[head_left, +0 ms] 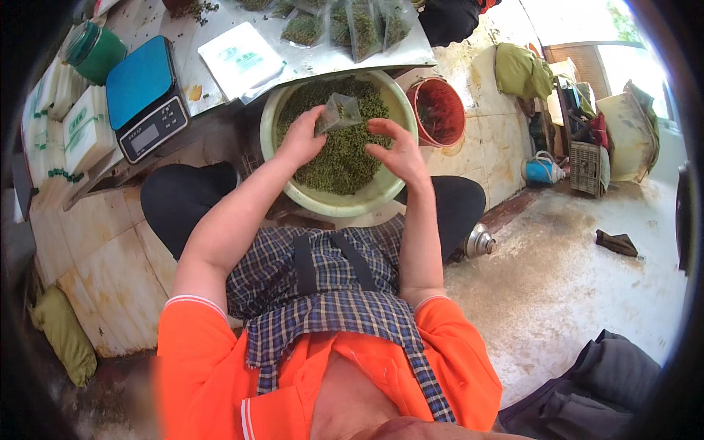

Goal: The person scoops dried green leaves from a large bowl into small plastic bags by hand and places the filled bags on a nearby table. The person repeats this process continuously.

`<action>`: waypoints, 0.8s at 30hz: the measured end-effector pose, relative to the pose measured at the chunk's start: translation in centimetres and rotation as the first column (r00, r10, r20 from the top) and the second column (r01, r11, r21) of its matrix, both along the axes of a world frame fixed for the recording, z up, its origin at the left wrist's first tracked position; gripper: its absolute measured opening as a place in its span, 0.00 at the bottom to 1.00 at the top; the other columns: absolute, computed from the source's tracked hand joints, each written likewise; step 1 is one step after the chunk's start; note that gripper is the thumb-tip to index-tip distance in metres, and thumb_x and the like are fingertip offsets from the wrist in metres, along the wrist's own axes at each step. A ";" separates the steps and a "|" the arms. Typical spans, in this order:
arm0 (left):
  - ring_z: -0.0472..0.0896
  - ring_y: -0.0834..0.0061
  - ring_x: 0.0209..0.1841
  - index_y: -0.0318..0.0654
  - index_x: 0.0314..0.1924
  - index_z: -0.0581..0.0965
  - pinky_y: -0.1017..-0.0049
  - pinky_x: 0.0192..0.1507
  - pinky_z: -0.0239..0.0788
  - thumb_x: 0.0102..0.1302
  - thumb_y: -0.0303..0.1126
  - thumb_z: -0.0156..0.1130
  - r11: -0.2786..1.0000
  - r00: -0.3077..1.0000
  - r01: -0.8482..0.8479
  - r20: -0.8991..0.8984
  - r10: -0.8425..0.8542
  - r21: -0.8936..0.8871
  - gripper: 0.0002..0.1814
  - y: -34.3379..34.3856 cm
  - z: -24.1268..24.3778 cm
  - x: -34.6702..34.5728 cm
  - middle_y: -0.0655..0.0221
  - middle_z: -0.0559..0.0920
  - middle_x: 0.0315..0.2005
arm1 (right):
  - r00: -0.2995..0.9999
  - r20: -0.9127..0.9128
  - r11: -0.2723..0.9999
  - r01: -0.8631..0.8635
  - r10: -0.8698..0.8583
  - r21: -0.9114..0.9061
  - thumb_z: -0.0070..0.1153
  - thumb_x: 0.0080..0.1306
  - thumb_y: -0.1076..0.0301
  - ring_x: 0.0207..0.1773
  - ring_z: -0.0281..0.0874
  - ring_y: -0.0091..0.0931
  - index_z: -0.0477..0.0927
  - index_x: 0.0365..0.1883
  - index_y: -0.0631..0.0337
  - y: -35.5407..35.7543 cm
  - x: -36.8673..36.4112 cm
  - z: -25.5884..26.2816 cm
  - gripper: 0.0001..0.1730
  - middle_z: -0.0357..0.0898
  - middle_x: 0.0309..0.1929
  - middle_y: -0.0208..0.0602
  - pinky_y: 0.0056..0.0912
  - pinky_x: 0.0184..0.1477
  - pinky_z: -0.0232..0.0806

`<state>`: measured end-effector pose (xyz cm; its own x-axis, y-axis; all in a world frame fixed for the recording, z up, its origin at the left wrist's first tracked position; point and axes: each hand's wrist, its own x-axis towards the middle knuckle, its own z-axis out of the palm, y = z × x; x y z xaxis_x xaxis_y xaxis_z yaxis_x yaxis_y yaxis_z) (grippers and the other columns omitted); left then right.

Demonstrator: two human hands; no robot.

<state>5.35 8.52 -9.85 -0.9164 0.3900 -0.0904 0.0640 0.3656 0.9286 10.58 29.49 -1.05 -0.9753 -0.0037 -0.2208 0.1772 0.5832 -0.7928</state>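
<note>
My left hand (302,136) holds a small clear plastic bag (340,112) by its side, over a wide pale-green basin (335,208). A little of the green plant material shows in the bag. Loose green buds or seed heads (345,162) fill much of the basin; their exact kind is unclear. To the right of the bag, my right hand (393,147) hovers above the heap with thumb and fingers apart, and nothing shows between them. Both hands are inside the basin's outline, and the basin sits between my knees, partly under the metal table's edge.
On the metal table (308,60) lie filled clear bags (357,27), a stack of printed bags (240,58), a digital scale (144,99) and a green jar (96,52). A red bucket (440,113) stands right of the basin. A blue thermos (542,169) lies farther right.
</note>
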 end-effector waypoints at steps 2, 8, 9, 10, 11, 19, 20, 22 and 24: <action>0.73 0.54 0.61 0.37 0.64 0.67 0.64 0.62 0.65 0.55 0.24 0.64 0.999 0.998 0.040 -0.047 -0.039 0.024 0.35 0.8 0.7 0.4 0.53 0.74 0.57 | 0.984 -0.129 0.993 0.116 -0.119 -0.029 0.67 0.56 0.72 0.47 0.80 0.26 0.74 0.55 0.64 -1.6 0.3 -2.4 0.28 0.81 0.45 0.41 0.30 0.49 0.72; 0.76 0.62 0.58 0.43 0.70 0.62 0.67 0.58 0.68 0.55 0.27 0.68 0.967 0.975 0.044 -0.222 0.013 0.250 0.41 -0.6 6.1 0.1 0.57 0.74 0.57 | 0.880 -0.326 0.931 0.278 -0.345 -0.236 0.61 0.64 0.73 0.30 0.77 0.17 0.78 0.39 0.66 -4.4 -2.9 -1.7 0.08 0.80 0.29 0.30 0.21 0.32 0.69; 0.78 0.68 0.53 0.46 0.69 0.64 0.70 0.53 0.71 0.56 0.27 0.69 0.978 0.941 -0.014 -0.328 0.084 0.209 0.40 -1.5 7.2 -0.6 0.59 0.76 0.55 | 0.855 -0.430 0.957 0.249 -0.291 -0.153 0.61 0.64 0.72 0.29 0.77 0.18 0.77 0.39 0.66 -4.3 -4.4 -0.9 0.08 0.80 0.29 0.31 0.22 0.32 0.69; 0.79 0.67 0.49 0.44 0.66 0.68 0.70 0.51 0.73 0.57 0.26 0.67 0.978 0.912 -0.083 -0.382 0.151 0.189 0.35 -2.4 8.2 -1.3 0.60 0.78 0.51 | 0.847 -0.433 0.951 0.274 -0.309 -0.143 0.61 0.64 0.72 0.29 0.77 0.18 0.77 0.38 0.66 -4.4 -6.2 -0.4 0.08 0.80 0.28 0.31 0.22 0.32 0.69; 0.80 0.66 0.46 0.43 0.62 0.72 0.70 0.48 0.74 0.57 0.25 0.66 0.973 0.874 -0.154 -0.435 0.215 0.172 0.31 -3.4 9.0 -2.0 0.60 0.80 0.47 | 0.840 -0.434 0.945 0.298 -0.326 -0.133 0.62 0.63 0.72 0.28 0.77 0.19 0.76 0.37 0.66 -4.4 -8.3 -0.1 0.09 0.80 0.27 0.32 0.21 0.32 0.69; 0.77 0.60 0.44 0.44 0.45 0.83 0.64 0.48 0.71 0.57 0.31 0.67 0.838 0.758 -0.457 -0.624 0.192 -0.298 0.14 -8.2 6.9 -5.5 0.63 0.81 0.38 | 0.852 -0.464 0.970 0.208 -0.241 -0.124 0.65 0.52 0.64 0.37 0.81 0.27 0.82 0.36 0.64 -5.4 -18.9 -2.8 0.16 0.85 0.33 0.38 0.29 0.44 0.73; 0.77 0.60 0.44 0.45 0.44 0.84 0.63 0.48 0.71 0.57 0.32 0.67 0.822 0.784 -0.449 -0.597 0.174 -0.351 0.13 -8.7 6.3 -5.3 0.63 0.81 0.38 | 0.886 -0.429 0.980 0.116 -0.174 -0.159 0.65 0.53 0.64 0.37 0.81 0.25 0.82 0.37 0.64 -5.5 -17.5 -1.7 0.15 0.85 0.33 0.37 0.28 0.44 0.72; 0.77 0.58 0.46 0.46 0.45 0.84 0.62 0.50 0.71 0.60 0.33 0.64 0.850 0.835 -0.402 -0.517 0.188 -0.340 0.12 -9.2 6.6 -5.5 0.62 0.81 0.40 | 0.902 -0.430 0.989 -0.043 -0.023 -0.143 0.63 0.58 0.65 0.37 0.81 0.22 0.82 0.38 0.64 -4.4 -14.5 -1.5 0.13 0.85 0.34 0.36 0.27 0.42 0.72; 0.77 0.57 0.47 0.46 0.47 0.83 0.62 0.50 0.71 0.62 0.33 0.62 0.839 0.807 -0.414 -0.569 0.159 -0.353 0.13 -8.9 7.5 -4.8 0.62 0.81 0.42 | 0.926 -0.366 0.996 -0.080 0.088 0.038 0.61 0.59 0.63 0.36 0.83 0.26 0.82 0.37 0.65 -2.0 -10.0 -4.5 0.14 0.84 0.31 0.39 0.29 0.41 0.73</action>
<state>0.55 -0.36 -2.38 -0.9392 0.1345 0.3160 0.2910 0.8003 0.5242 0.61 27.50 -5.54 -0.9845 -0.0887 0.1516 -0.1743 0.6009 -0.7801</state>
